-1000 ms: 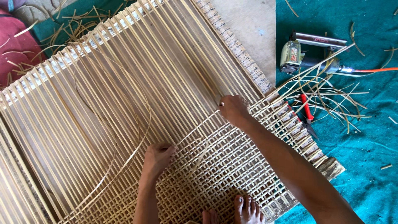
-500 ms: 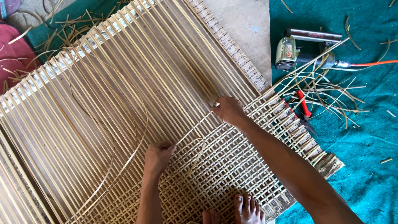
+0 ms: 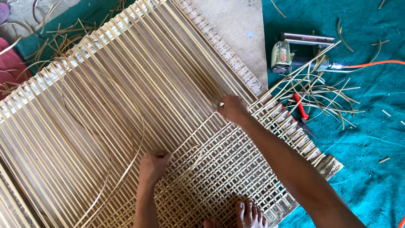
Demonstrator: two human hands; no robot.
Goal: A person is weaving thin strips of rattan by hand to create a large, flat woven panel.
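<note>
Centrally, a large cane panel [image 3: 139, 105] is seen lying flat on the floor, with long parallel strands running from 10 o'clock to 4 o'clock and a finished lattice of woven squares [image 3: 228, 173] occupying the area toward 5 o'clock. The right hand [image 3: 232, 109], reached in from 4 o'clock, is closed in a pinch on the end of a thin cane strip [image 3: 192, 134] at the upper edge of the woven area. The left hand [image 3: 154, 165], at 6 o'clock, is curled with its fingers pressed down on the same strip where the weave begins; the strip is stretched straight between the two hands. Beyond the left hand, a loose length of cane [image 3: 126, 139] is seen looping over the unwoven strands toward 9 o'clock. A bare foot [image 3: 249, 213] is rested on the lattice at 6 o'clock. At 2 o'clock, on the teal mat [image 3: 363, 139], a pneumatic stapler [image 3: 295, 52] with an orange hose [image 3: 371, 64], red-handled cutters [image 3: 301, 110] and scattered cane offcuts [image 3: 325, 90] are shown.
</note>
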